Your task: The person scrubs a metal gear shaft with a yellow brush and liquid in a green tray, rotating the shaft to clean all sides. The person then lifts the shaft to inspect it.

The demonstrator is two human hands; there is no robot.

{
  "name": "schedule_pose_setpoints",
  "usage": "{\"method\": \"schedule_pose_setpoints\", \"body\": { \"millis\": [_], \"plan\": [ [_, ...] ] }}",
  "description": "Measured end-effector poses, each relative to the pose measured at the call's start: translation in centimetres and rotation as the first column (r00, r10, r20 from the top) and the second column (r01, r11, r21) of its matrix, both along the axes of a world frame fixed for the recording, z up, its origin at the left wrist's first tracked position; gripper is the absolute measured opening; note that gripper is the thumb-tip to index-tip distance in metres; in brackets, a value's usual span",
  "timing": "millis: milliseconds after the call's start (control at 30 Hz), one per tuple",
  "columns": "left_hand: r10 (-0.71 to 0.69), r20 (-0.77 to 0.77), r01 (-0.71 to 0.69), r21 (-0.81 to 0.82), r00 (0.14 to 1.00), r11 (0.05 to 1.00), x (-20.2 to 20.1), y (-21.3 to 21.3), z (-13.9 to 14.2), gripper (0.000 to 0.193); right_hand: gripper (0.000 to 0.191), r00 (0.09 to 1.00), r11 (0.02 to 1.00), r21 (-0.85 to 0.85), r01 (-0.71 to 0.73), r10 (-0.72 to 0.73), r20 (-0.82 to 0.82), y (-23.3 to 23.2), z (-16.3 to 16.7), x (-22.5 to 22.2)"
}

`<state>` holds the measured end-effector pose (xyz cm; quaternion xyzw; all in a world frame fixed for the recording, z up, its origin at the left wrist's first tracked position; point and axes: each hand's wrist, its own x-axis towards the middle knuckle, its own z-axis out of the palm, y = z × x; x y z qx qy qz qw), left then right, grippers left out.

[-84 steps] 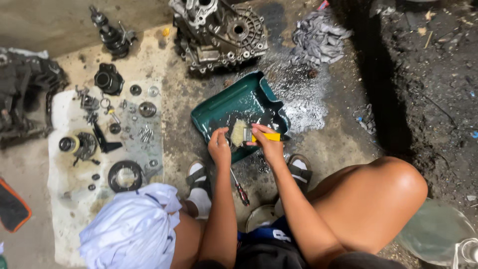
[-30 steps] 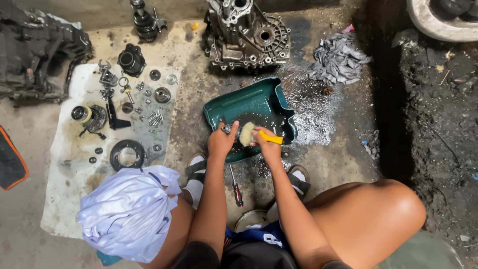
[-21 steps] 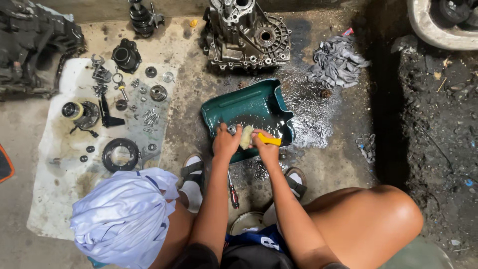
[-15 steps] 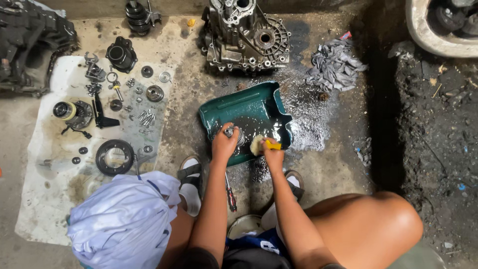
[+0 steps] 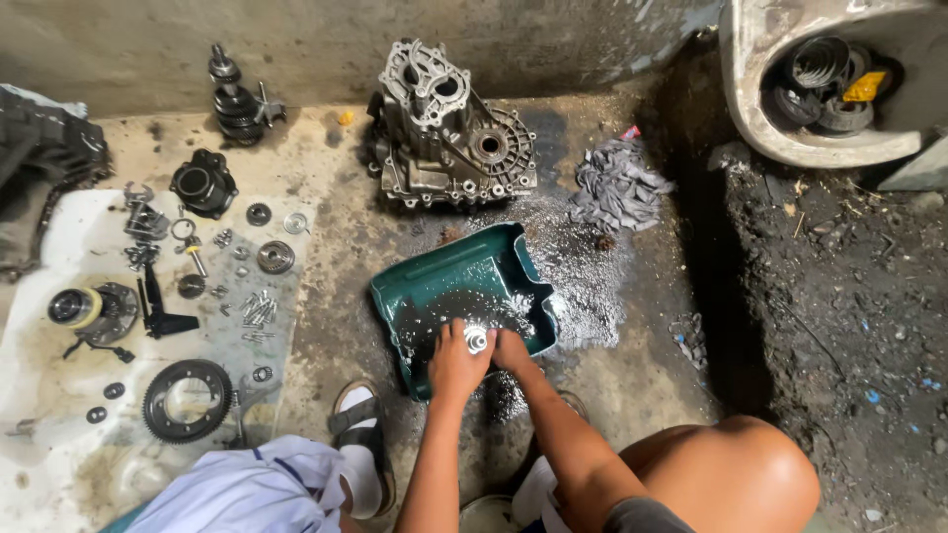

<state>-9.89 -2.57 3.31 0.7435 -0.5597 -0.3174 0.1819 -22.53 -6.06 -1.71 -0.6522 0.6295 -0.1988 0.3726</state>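
I am looking down on both hands working inside a green plastic tray [image 5: 434, 286] that is sitting on the wet concrete floor [image 5: 336, 326]. My left hand [image 5: 454, 363] and my right hand [image 5: 511, 350] are meeting over 1 small round metal part [image 5: 477, 340], which is lying at the near edge of the tray in dark liquid. The left fingers are curling around the part and gripping it; the right fingers are closing narrow beside it, touching it, though I cannot tell whether they are holding anything else.

I am judging the step as washing this part in the tray, roughly mid-scrub. The next move is calling for a firm pinch, since the piece looks slick, and a slow turn to reach its other face.

A gearbox casing [image 5: 449, 128] is standing beyond the tray, a grey rag [image 5: 614, 186] to its right, and 1 large ring gear [image 5: 186, 400] is lying on the white sheet [image 5: 39, 326] well apart to the left.
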Motion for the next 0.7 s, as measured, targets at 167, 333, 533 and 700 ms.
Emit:
{"method": "schedule_pose_setpoints", "body": {
  "millis": [167, 333, 533, 700],
  "plan": [
    [-0.005, 0.058, 0.013, -0.134, 0.998, 0.991, 0.1, -1.0, 0.1, 0.053, 0.028, 0.604, 0.817, 0.471, 0.332, -0.568, 0.559, 0.3, 0.9, -1.6],
    [0.006, 0.051, -0.005, -0.025, 0.999, 1.0, 0.7, -0.8, 2.3, 0.052, 0.025, 0.604, 0.921, 0.06, 0.384, -0.3, 0.738, 5.5, 2.6, -2.8],
    [0.136, 0.099, -0.143, 0.07, 0.986, 0.987, 0.7, -0.9, 3.0, 0.052, 0.023, 0.537, 0.859, 0.223, 0.461, -0.47, 0.7, 6.9, 3.3, -1.3],
    [0.206, 0.015, -0.204, -0.07, 0.979, 0.976, 2.0, -0.7, 2.1, 0.047, 0.025, 0.694, 0.961, 0.048, 0.274, -0.232, 0.681, 6.5, 2.6, -0.9]
  ]
}}
